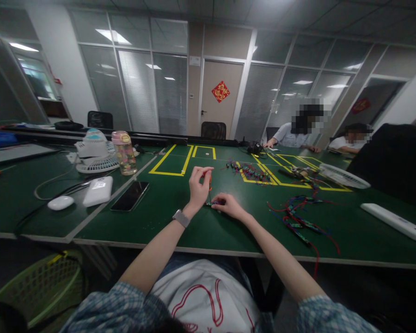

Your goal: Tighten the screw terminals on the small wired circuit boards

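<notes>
Slim orange-handled tool with thin shaft [210,185] stood near upright, pointing down at small green circuit board [208,204] on green surface [166,222].

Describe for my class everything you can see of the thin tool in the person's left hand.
The thin tool looks like a screwdriver, with an orange-and-dark handle and a narrow, dark shaft, perhaps metal. It stands nearly upright, gripped near its top by the left hand, whose fingers hide part of it. Its lower end points down at a small green board near the right hand; whether the tip touches the board is too small to tell.
</notes>
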Available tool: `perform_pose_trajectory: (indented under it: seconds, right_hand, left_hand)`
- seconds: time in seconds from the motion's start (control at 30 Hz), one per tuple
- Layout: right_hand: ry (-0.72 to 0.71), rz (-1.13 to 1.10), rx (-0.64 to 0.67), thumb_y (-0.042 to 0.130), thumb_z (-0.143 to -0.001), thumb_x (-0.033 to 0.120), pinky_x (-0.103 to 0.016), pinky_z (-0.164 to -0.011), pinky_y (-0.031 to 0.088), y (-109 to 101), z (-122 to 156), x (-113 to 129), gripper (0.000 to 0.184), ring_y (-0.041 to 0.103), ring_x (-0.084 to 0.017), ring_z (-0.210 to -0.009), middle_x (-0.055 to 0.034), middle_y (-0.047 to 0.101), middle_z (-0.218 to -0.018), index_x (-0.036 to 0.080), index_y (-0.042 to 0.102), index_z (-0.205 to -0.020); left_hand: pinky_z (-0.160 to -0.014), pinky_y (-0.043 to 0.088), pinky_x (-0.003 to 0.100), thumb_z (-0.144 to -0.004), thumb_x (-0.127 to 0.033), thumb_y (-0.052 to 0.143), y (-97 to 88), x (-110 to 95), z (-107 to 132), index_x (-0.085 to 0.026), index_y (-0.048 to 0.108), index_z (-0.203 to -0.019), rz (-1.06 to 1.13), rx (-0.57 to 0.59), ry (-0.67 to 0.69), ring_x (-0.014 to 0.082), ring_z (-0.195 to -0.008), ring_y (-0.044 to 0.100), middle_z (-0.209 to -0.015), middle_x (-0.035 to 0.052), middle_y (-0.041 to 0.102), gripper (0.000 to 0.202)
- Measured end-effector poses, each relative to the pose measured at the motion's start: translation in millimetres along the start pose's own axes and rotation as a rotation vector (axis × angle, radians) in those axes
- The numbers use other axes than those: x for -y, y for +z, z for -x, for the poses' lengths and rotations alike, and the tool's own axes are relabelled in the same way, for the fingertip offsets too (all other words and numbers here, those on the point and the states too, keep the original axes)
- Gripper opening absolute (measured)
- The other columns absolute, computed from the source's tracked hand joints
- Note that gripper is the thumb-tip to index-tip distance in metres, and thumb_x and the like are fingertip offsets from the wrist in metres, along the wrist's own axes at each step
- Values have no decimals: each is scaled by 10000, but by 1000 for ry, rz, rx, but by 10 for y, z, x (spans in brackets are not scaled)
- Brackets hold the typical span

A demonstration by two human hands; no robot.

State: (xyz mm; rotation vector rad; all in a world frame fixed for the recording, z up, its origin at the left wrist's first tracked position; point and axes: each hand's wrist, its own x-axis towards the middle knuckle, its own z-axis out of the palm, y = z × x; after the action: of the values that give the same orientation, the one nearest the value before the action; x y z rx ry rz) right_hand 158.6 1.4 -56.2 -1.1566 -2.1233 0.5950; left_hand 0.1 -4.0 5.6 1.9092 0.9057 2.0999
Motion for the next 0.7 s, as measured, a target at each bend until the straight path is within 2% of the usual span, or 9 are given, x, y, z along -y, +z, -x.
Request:
perform_pose_trajectory:
  seconds: [0.23,0.43,0.7]
  right_hand:
    - [-15,17,-10,720,-737,233,-241,-627,416,3,-1,-23,160,524,-117,-641,-13,610,-732,163,732,-880]
    - [-11,18,3,716,-739,229,-244,-630,419,-2,-3,-17,156,524,-118,-645,-16,616,-742,163,728,-880]
    - [-17,17,-4,720,-734,241,-246,-641,426,-4,-1,-11,156,533,-125,-663,-16,617,-746,168,730,-872]
  left_hand:
    - [-787,473,282,-969,-276,414,0,-3,17,-210,644,-1016,78,45,-44,144,-868,594,-947,40,618,244]
    - [-744,475,266,-894,-299,574,-4,-18,28,-219,674,-899,-17,-6,3,141,-833,559,-870,24,543,128]
    - [-767,475,282,-960,-277,438,-7,-13,29,-217,635,-1037,-2,28,-24,143,-825,578,-926,40,599,220]
